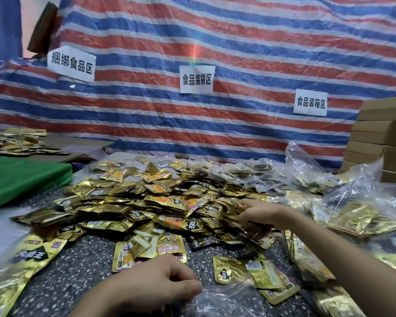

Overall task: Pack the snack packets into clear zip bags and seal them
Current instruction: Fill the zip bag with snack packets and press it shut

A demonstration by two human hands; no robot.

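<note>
A big heap of gold snack packets (165,202) covers the speckled table (82,266). My left hand (153,282) is near the front edge and pinches the mouth of a clear zip bag (217,300) lying flat on the table. My right hand (258,213) reaches into the right side of the heap, its fingers curled round a few gold packets. Loose packets (256,271) lie between my two hands. Filled clear bags (352,216) pile up at the right.
A green board (21,177) lies at the left, with more packets on a surface behind it (16,143). Stacked cardboard boxes (384,138) stand at the far right. A striped tarp (215,53) with paper signs forms the back wall.
</note>
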